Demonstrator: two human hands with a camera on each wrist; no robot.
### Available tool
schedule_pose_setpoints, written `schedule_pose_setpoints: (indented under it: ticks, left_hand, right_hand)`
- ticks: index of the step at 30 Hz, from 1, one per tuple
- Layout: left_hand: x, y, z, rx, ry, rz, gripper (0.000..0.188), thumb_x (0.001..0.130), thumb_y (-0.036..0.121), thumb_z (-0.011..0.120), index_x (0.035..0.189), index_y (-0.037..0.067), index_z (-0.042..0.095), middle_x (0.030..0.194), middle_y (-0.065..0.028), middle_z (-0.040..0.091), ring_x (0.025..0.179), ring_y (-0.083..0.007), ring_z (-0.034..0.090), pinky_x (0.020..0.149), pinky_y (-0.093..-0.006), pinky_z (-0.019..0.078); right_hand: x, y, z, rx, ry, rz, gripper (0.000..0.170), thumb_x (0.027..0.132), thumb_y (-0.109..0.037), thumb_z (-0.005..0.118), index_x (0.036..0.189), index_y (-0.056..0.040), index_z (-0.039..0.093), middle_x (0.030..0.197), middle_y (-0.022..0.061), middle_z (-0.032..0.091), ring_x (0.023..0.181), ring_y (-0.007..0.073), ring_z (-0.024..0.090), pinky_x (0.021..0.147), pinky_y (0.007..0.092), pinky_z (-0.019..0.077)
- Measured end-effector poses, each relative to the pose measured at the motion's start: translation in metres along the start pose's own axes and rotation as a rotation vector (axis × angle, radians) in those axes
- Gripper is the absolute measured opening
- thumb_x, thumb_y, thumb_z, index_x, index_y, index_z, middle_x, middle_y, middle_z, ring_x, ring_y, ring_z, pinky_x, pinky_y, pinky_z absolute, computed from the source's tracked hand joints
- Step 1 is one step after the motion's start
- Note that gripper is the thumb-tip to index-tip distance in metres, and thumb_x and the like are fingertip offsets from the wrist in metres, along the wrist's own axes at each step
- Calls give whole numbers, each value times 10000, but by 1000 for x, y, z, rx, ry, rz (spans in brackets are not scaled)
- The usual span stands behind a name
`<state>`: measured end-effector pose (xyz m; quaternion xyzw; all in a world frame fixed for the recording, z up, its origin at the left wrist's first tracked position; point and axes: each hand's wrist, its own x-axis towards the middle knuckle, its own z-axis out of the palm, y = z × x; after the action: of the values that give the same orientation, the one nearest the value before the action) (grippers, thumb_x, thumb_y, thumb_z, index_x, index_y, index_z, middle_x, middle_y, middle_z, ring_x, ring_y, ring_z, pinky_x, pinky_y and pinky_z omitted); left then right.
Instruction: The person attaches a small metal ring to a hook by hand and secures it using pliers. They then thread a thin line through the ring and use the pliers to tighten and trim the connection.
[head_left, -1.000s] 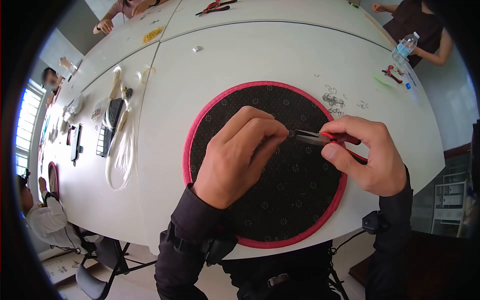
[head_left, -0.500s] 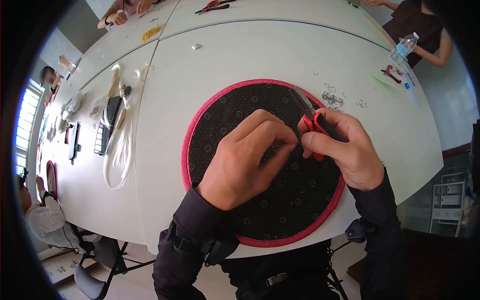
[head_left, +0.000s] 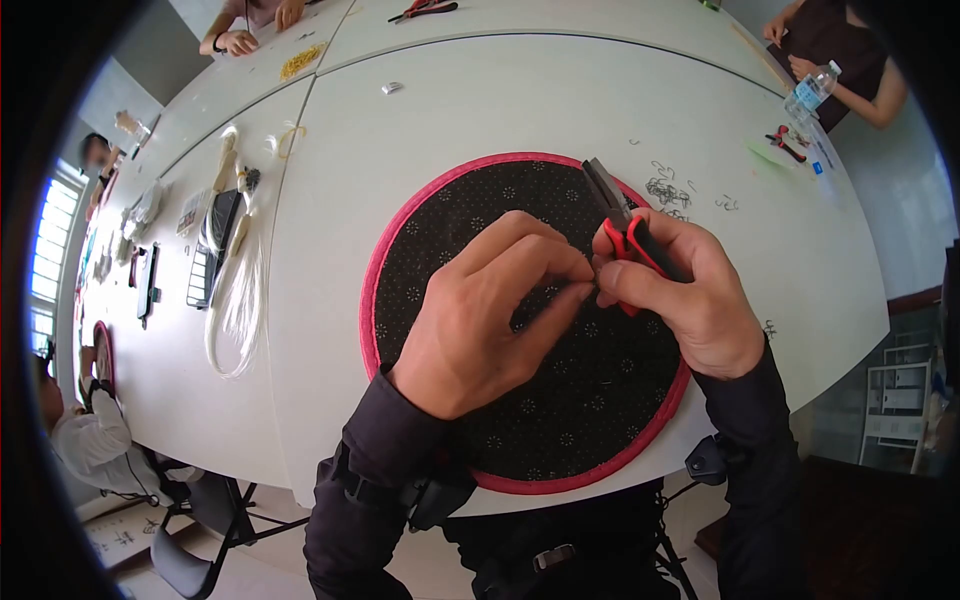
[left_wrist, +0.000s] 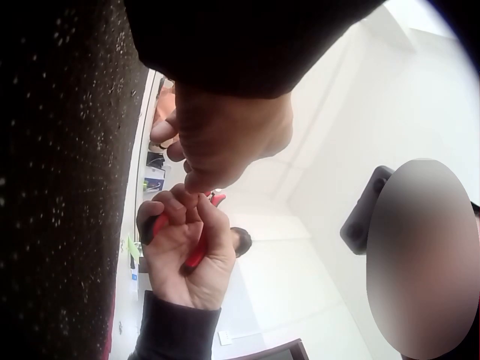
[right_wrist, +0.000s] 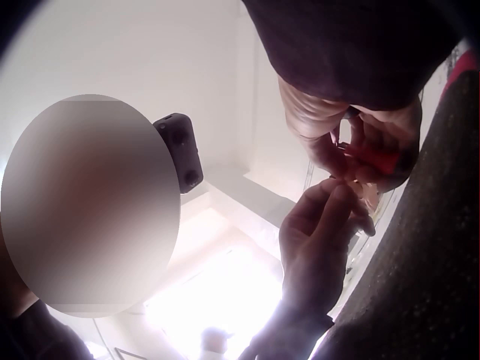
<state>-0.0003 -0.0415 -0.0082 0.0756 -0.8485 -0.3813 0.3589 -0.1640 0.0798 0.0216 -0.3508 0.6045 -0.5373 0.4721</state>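
Observation:
Over a round black mat (head_left: pixel 540 440) with a pink-red border, both hands meet at the fingertips. My right hand (head_left: pixel 695 300) holds long-nose pliers (head_left: pixel 605 190) with red and black handles. Their metal nose points up and away, clear of the fingers; the red handle (left_wrist: pixel 196 259) shows against the palm in the left wrist view. My left hand (head_left: pixel 475 325) pinches a tiny dark piece between thumb and index finger, mostly hidden by the fingertips. The right thumb and fingertips come right up to that same spot.
Bent wire bits (head_left: pixel 665 190) lie scattered beyond the mat to the right. A bundle of pale strands (head_left: pixel 240 310) and a dark tray (head_left: pixel 212 250) sit at left. At the far right stand a water bottle (head_left: pixel 812 90) and other pliers (head_left: pixel 785 143). Other people sit around the table.
The pliers' nose has left the small piece at the left fingertips and swung upward. My right hand has moved left, bringing its fingertips to the left hand's.

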Motion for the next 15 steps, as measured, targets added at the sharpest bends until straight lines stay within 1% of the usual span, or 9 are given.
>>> schedule_pose_setpoints:
  ticks: [5, 8, 11, 15]
  left_hand:
    - [1, 1, 0, -3, -3, -8, 197, 766, -54, 771, 909, 25, 661, 912, -68, 634, 770, -160, 615, 663, -281, 505]
    - [0, 0, 1, 4, -12, -13, 198, 768, -64, 757, 909, 27, 652, 918, -67, 630, 777, -161, 617, 663, -281, 505]
    - [-1, -1, 1, 24, -24, 14, 216, 766, -76, 740, 923, 30, 637, 940, -66, 624, 794, -166, 620, 668, -282, 506]
    - [-1, 0, 0, 93, -58, 61, 248, 762, -82, 726, 952, 36, 620, 977, -65, 618, 827, -172, 622, 678, -282, 508]
  right_hand:
    - [0, 1, 1, 24, 14, -4, 212, 884, -140, 692, 1042, -3, 659, 903, 17, 647, 853, 97, 626, 820, 248, 504]
    - [1, 3, 1, 25, 9, -17, 218, 883, -153, 693, 1037, -2, 661, 896, 17, 644, 831, 100, 628, 799, 244, 499]
    - [1, 4, 1, 39, -2, 17, 228, 885, -158, 695, 1048, -3, 658, 893, 21, 642, 803, 108, 630, 749, 239, 486]
    - [4, 11, -3, 254, -73, 123, 248, 884, -148, 692, 1086, -12, 647, 886, 25, 643, 776, 127, 635, 695, 247, 470]
